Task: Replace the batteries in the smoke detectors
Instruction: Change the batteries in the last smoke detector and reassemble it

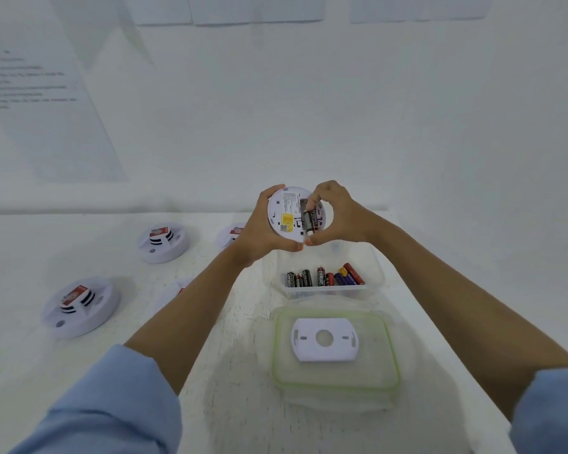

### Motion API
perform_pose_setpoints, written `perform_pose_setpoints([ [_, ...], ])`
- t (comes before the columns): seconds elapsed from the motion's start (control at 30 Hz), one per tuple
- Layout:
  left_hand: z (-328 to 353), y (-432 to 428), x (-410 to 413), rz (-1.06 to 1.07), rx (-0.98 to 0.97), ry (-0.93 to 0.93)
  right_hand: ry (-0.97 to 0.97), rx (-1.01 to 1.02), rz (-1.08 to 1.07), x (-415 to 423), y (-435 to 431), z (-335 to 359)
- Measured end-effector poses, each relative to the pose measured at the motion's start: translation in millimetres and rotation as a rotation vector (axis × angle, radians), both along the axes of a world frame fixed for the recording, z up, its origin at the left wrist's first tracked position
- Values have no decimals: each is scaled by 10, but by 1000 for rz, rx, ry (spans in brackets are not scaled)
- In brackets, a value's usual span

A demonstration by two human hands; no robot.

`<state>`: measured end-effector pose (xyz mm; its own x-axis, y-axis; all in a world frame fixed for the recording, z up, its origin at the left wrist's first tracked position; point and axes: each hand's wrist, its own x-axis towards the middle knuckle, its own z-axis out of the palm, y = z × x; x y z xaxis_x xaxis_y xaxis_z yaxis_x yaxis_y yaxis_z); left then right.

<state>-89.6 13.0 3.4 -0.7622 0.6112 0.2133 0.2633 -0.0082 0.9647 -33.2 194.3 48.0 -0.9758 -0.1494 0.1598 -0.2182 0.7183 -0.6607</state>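
My left hand [259,231] grips a round white smoke detector [284,213] by its left rim, raised above the table with its back facing me. A yellow label sits on that back. My right hand [336,213] pinches a black battery [309,221] between thumb and fingers, end to end, at the detector's open battery slot. Below the hands stands a clear plastic box [373,273] holding several black, red and blue batteries [323,276]. A white mounting plate [324,339] lies on the box's green-rimmed lid [387,355].
Two more white smoke detectors lie on the table at left [163,242] [81,306], and a third [230,234] is partly hidden behind my left wrist. A printed sheet [30,86] hangs on the wall at far left. The wall rises just behind the table.
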Motion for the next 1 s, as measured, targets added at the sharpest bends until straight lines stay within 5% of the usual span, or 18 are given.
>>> perform_pose_setpoints([
  [0.3, 3, -169, -37, 115, -15, 99, -319, 201, 25, 149, 99, -109],
  [0.47, -4, -168, -37, 96, -28, 87, -66, -149, -105, 33, 31, -64],
  [0.77, 0, -73, 1, 54, 8, 68, 145, -11, -199, -137, -292, -110],
  [1.0, -90, -43, 8, 58, -7, 68, 143, -124, -280, -154, -298, -148],
])
